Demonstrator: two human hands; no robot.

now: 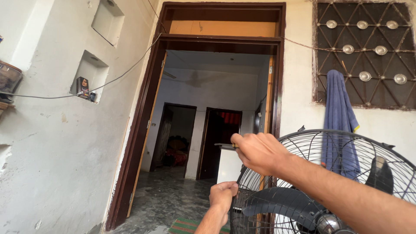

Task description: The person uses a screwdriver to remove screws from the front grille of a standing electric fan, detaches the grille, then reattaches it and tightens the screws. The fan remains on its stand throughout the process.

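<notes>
- Your right forearm crosses the lower right corner, and your right hand [258,152] sits at the upper left rim of the fan guard [346,143], fingers curled tight.
- Something small and thin pokes out at the thumb side of that hand; you cannot tell what it is.
- Your left hand [223,195] is lower down, closed in a fist against the left edge of the guard, gripping the wire there as far as the view shows.
- Behind the black wire guard you see a dark fan blade [281,206] and the shiny hub [329,223], near the bottom edge.
- Just behind the fan, a blue cloth [339,117] hangs down the wall below a window grille [364,52] with round metal studs.
- Left of your hands a dark brown doorway [143,130] stands open onto a room with a grey floor and two further door openings.
- On the left wall, a small niche [89,78] holds a few little items, and a wire [121,76] runs across it.
- At the threshold lies a striped mat [186,226], below your left hand.
</notes>
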